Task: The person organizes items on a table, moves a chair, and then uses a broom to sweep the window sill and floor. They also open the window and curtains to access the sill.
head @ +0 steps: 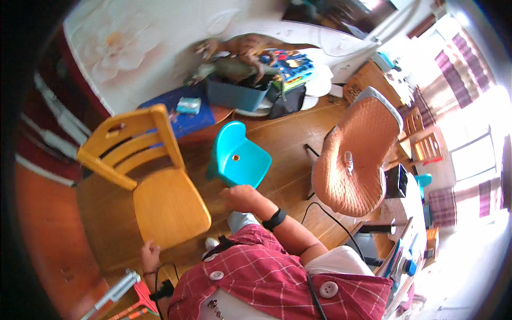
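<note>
My right hand, with a black band on its wrist, has loosely curled fingers and overlaps the front edge of a turquoise plastic child's chair. Whether it touches the chair is unclear. My left hand is low at the left, by the near corner of a yellow wooden chair's seat. Contact there cannot be told, and no object shows in either hand. A chair with a quilted brown cover stands to the right, with a small clear-wrapped item on its seat.
Along the wall are a blue low table, a grey bin with toy dinosaurs above it, and a black bag. A black cable runs near my right arm. Long-handled cleaning tools lie at lower left; a cluttered desk is at right.
</note>
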